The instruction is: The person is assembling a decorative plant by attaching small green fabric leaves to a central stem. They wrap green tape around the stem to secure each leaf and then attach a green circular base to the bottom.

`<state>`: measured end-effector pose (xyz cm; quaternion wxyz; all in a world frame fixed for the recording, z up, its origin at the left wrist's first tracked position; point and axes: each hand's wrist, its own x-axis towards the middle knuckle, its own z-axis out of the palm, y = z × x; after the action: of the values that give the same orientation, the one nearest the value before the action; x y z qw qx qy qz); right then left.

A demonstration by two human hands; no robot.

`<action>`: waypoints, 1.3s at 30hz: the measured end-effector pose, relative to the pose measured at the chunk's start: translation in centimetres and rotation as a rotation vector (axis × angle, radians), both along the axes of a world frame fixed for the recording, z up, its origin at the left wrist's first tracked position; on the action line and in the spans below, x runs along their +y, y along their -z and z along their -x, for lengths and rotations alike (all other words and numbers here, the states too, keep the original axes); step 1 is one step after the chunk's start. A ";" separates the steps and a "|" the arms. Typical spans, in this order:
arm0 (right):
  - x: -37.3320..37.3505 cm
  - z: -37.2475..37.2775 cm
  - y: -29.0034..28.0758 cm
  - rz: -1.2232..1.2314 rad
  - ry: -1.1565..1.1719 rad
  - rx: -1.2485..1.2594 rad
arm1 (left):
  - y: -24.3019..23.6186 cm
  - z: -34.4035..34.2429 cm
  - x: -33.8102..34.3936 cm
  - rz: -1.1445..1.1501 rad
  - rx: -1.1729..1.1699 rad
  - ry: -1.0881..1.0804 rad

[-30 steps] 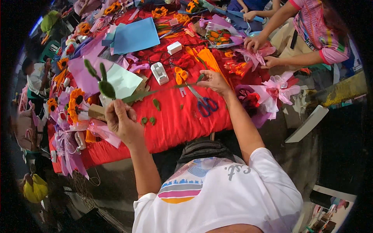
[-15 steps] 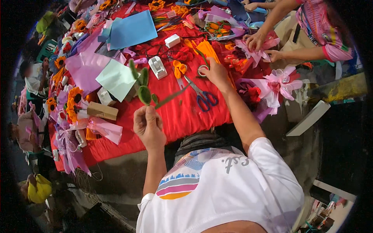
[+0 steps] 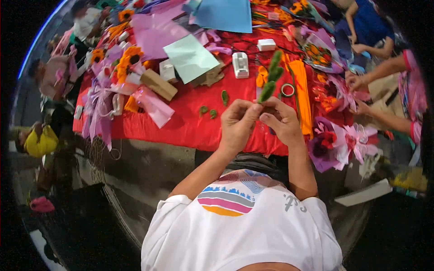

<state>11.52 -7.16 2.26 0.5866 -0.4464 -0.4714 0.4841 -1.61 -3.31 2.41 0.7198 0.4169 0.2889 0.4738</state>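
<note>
A sprig of fuzzy green leaves (image 3: 270,80) stands upright between my hands, over the near part of the red-covered table. My left hand (image 3: 238,122) pinches its base between thumb and fingers. From the other side, the fingertips of my right hand (image 3: 284,123) close on the same base, and the two hands nearly touch. Just beyond my right hand lies a roll of tape (image 3: 287,90). Scissors are mostly hidden beneath my hands. Left of my left hand, a loose green fuzzy leaf (image 3: 224,97) and small green curls (image 3: 204,110) rest on the red cloth (image 3: 190,131).
A white tape dispenser (image 3: 240,65), pale green paper (image 3: 191,58) and blue paper (image 3: 224,16) lie farther back. Orange fuzzy stems (image 3: 300,97) are right of my hands. Wrapped flower bouquets (image 3: 332,140) crowd both sides. Another person's hands (image 3: 359,92) work on pink wrapping at right.
My right hand has left the tape roll and joined my left hand at the sprig's base. The long green strip beside the sprig no longer shows. The view has shifted, moving the table rightward.
</note>
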 end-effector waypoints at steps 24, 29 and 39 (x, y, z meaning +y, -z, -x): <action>0.9 -0.1 -0.2 -0.023 -0.009 0.096 | -0.4 1.2 1.4 0.255 -0.212 0.283; 1.0 0.7 -0.4 -0.025 0.130 -0.062 | -0.7 1.6 1.3 0.292 -0.209 0.247; 0.5 1.7 -1.8 0.104 0.207 -0.271 | 1.2 1.8 0.5 -0.359 0.229 -0.003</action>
<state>9.82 -6.63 4.06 0.5406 -0.5833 -0.4721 0.3802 -3.38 -2.79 1.21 0.5956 0.5894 0.2805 0.4682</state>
